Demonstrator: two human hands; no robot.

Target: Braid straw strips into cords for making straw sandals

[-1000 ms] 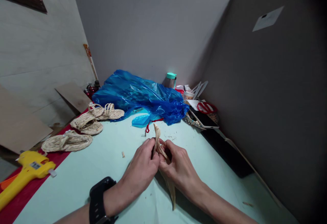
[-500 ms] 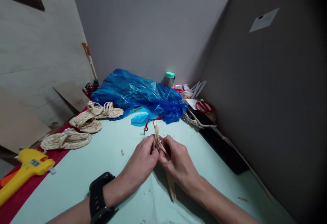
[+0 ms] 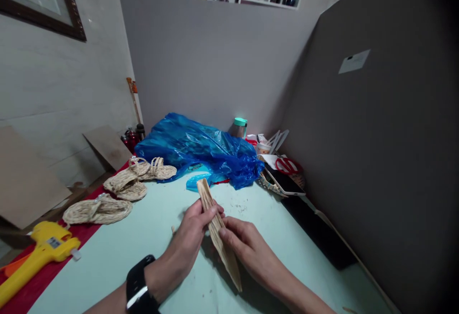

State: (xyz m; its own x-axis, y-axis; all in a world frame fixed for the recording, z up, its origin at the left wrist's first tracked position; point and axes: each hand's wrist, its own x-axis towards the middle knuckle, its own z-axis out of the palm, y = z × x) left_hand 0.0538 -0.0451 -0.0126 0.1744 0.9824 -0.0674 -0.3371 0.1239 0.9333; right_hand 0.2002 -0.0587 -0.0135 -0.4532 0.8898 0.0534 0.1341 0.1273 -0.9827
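Observation:
A long, flat strip of dried plant leaf (image 3: 219, 237), tan with lengthwise ridges, slants over the table between my hands. My left hand (image 3: 196, 223), with a black watch on its wrist, pinches the strip's upper part, thumb on top. Lower down, my right hand (image 3: 244, 240) grips its right edge between thumb and fingers. The strip's far end points at the blue bag, while its lower end tapers below my hands. Some fingertips are hidden behind the strip.
Several woven straw sandals (image 3: 98, 210) lie at the left, behind a yellow glue gun (image 3: 50, 244). A blue plastic bag (image 3: 201, 144) spreads across the back. At the right are red-handled scissors (image 3: 287, 166), a phone (image 3: 283, 180) and a long black object (image 3: 319, 230).
The strip, bunched between my fingers before, is now spread flat and in full view. My right hand has shifted slightly lower along it. The camera view has tilted up.

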